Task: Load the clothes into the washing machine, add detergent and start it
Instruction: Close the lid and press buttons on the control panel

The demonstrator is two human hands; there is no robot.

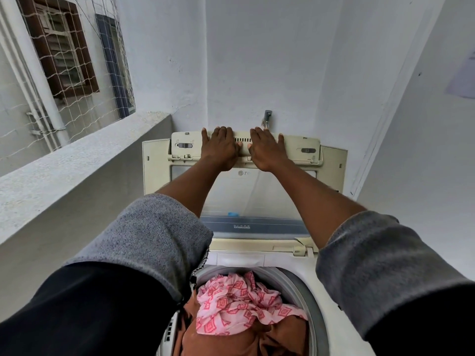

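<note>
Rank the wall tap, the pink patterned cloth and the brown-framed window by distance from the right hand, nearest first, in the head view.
1. Wall tap: just beyond the right hand gripping the lid.
2. Pink patterned cloth: below, in the drum.
3. Brown-framed window: far left, beyond the netting.

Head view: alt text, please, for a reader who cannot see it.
The left hand and right hand hold the top edge of the raised cream plastic lid of a white top-loading washing machine. Inside it, a pink patterned cloth lies on brown fabric.
</note>
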